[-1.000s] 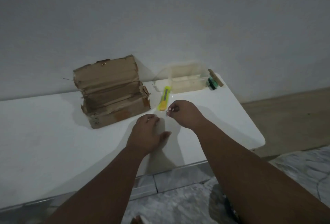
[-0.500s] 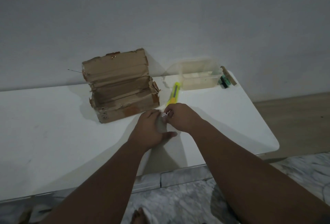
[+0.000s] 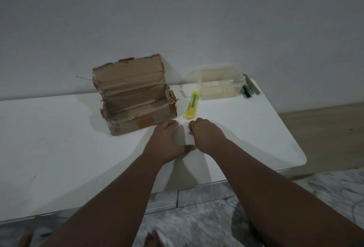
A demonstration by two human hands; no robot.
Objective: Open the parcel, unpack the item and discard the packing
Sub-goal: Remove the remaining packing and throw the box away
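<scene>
The torn brown cardboard parcel [image 3: 136, 107] stands open on the white table [image 3: 49, 148], its lid flap leaning back towards the wall; nothing shows inside it. Just in front of its right end, my left hand [image 3: 167, 142] and my right hand [image 3: 206, 135] meet over a small pale item [image 3: 184, 135] that barely stands out from the tabletop. My left fingers and thumb curl around its left side. The fingertips of my right hand pinch its right edge, where a tiny purplish speck shows. Most of the item is hidden by my hands.
A yellow utility knife [image 3: 192, 106] lies just beyond my hands, right of the parcel. Behind it stands a clear plastic container [image 3: 220, 87], with a green-and-black object [image 3: 247, 91] and a brown strip [image 3: 253, 85] at the table's far right corner. Tiled floor lies below.
My hands have come together: the right hand, pinching something small, moved to the left hand, and both now hold the pale item. The view shifted, so the parcel sits more to the centre.
</scene>
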